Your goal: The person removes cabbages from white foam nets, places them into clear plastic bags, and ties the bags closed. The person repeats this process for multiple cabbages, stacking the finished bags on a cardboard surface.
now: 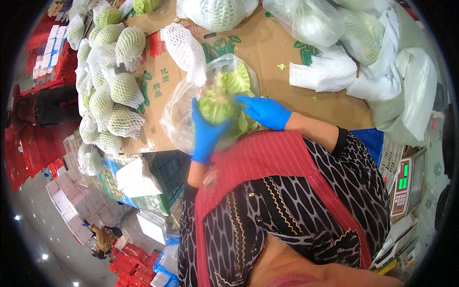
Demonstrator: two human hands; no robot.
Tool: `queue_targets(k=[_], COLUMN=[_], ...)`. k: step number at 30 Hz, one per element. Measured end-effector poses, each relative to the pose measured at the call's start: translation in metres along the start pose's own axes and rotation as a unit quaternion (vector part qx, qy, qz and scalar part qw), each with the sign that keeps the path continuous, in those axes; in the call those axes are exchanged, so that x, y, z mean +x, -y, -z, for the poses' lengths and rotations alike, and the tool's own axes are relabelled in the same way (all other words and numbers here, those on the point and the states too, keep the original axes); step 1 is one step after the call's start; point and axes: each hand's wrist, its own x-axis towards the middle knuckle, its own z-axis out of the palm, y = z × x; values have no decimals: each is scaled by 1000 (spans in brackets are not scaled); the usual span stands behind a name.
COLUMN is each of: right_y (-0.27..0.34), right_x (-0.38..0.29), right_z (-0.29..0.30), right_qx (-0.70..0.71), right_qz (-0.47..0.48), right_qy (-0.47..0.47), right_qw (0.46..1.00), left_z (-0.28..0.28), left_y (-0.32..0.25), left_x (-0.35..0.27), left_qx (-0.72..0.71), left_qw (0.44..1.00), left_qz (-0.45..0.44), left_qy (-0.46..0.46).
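Observation:
A green cabbage (215, 107) is close in front of my apron, its pale stem end facing up and a loose outer leaf (237, 79) standing off its far side. My left hand (209, 132), in a blue glove, grips the cabbage from the left, thumb spread along its side. Also gloved in blue, my right hand (267, 112) reaches in from the right with its index finger stretched to the stem end; its other fingertips are partly hidden. A clear plastic bag (179, 114) spreads around and behind the cabbage. Beyond it lies a white foam net sleeve (183, 50).
Net-wrapped cabbages (123, 89) are piled along the left of the cardboard surface (276, 80). Bagged cabbages (308, 23) line the far side. More foam net sleeves (321, 73) lie at right. A digital scale (401, 186) stands low right, a green plastic crate (172, 175) below left.

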Motion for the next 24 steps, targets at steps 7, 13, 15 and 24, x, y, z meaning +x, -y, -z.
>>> queue_targets(k=[7, 13, 15, 24], right_y=[0, -4, -7, -43], right_x=[-3, 16, 22, 55], right_z=[-22, -14, -15, -5], right_qx=[-93, -126, -104, -17], right_qz=[38, 4, -47, -154], right_qy=[26, 45, 61, 132], right_qw=[995, 991, 992, 979], left_z=[-4, -10, -12, -16], left_y=[1, -8, -12, -17], left_x=[1, 8, 9, 1], left_qx=[42, 64, 77, 123], left_qw=[999, 997, 996, 990], left_qz=[17, 29, 33, -57], left_qy=[-4, -14, -17, -30])
